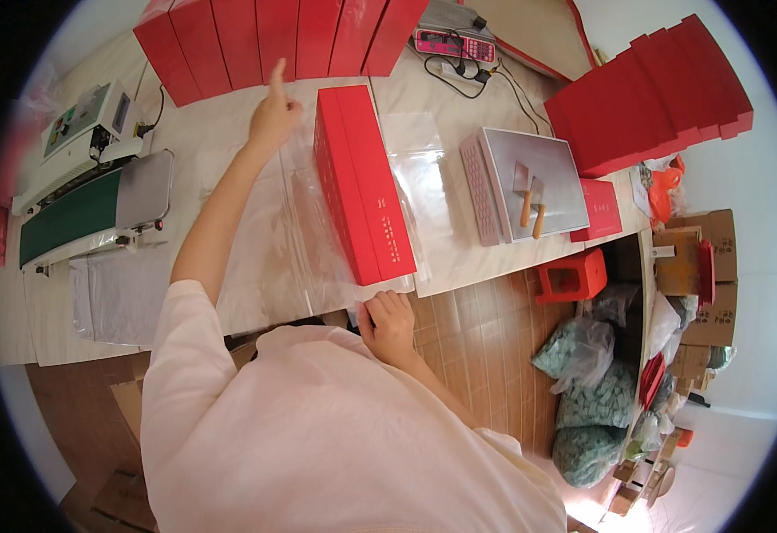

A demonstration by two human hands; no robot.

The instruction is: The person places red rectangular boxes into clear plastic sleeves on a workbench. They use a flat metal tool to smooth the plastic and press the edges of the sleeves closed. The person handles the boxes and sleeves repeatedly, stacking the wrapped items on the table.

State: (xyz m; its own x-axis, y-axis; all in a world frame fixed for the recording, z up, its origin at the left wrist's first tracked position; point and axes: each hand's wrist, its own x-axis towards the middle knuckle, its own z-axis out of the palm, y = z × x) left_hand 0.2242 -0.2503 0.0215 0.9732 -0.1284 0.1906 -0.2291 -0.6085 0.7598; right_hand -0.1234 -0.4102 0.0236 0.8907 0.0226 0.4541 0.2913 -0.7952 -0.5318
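Note:
A long red box (357,182) lies on the table, with clear plastic film (295,213) spread on both sides of it. Beyond its left side, my left hand (273,117) is raised with the index finger stretched out and the other fingers partly bent; it holds nothing. My right hand (388,324) is at the table's front edge, by the near end of the box. Its fingers are curled over the edge of the film there, and their tips are partly hidden.
Several red boxes (255,40) stand in a row at the back, more are stacked (655,98) at right. A machine with a green belt (73,218) is at left. Two wooden-handled scrapers (531,200) rest on a metal-topped device (553,164). A red stool (572,275) and filled bags (594,395) stand below.

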